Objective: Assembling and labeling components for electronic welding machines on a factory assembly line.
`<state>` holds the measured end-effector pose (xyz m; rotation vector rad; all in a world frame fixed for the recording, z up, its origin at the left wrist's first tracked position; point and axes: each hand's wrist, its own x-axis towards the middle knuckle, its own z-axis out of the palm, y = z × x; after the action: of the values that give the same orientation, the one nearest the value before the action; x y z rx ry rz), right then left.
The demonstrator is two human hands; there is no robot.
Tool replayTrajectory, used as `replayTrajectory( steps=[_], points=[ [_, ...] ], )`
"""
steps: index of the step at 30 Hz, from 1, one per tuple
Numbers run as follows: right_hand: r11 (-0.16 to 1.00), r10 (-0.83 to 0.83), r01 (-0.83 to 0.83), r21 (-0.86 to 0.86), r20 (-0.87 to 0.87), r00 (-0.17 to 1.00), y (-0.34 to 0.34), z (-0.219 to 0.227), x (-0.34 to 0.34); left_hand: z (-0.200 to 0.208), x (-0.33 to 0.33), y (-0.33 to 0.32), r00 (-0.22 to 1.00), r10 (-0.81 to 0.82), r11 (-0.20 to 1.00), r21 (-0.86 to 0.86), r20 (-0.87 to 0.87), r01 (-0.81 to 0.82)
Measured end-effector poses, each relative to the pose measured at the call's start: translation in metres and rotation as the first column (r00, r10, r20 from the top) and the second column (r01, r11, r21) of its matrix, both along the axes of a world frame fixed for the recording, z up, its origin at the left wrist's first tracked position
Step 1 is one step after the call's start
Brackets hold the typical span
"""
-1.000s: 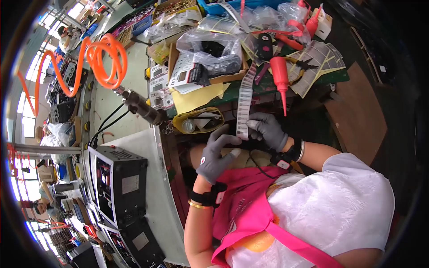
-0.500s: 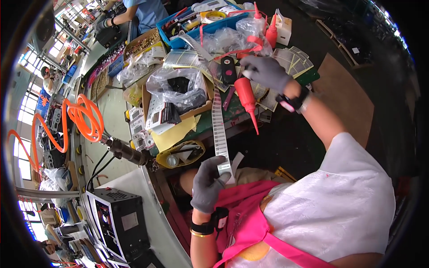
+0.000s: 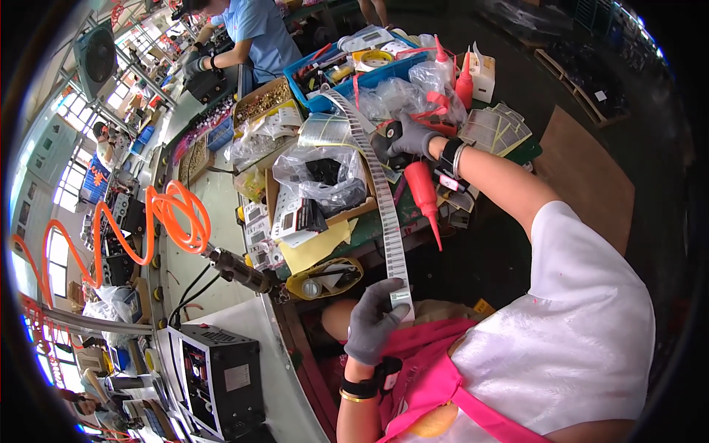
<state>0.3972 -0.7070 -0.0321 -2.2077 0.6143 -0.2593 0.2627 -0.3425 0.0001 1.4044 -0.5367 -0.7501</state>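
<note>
Left hand (image 3: 371, 325) is pinching the label strip (image 3: 389, 221), steadying it alone; right hand (image 3: 415, 139), having shifted leftward, is covering the black device (image 3: 379, 142), grip unclear.

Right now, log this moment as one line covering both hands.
left hand: pinching lower end of label strip | right hand: at black object, grip unclear | nearby: red squeeze bottle
</note>
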Motion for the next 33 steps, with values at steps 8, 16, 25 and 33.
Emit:
replayTrajectory(
  steps=[8,16,25,33],
  points=[
    [0.46,0.034,-0.153,0.874,0.155,0.987,-0.045,0.044,-0.029,0.011,0.002,0.0,1.0,0.002,1.0,0.002,-0.021,-0.002],
    [-0.105,-0.27,-0.587,0.803,0.545,0.794,0.03,0.101,-0.135,0.023,0.007,-0.01,0.995,0.02,0.985,-0.171,-0.1,-0.037],
    [0.437,-0.34,-0.482,0.759,0.636,0.693,0.156,0.108,-0.185,0.027,-0.003,-0.022,0.995,0.09,0.994,-0.064,-0.044,-0.093],
    [0.573,-0.184,-0.62,0.536,0.821,0.541,0.189,0.096,-0.181,0.03,-0.002,-0.034,0.995,0.099,0.995,-0.018,-0.008,-0.099]
  ],
)
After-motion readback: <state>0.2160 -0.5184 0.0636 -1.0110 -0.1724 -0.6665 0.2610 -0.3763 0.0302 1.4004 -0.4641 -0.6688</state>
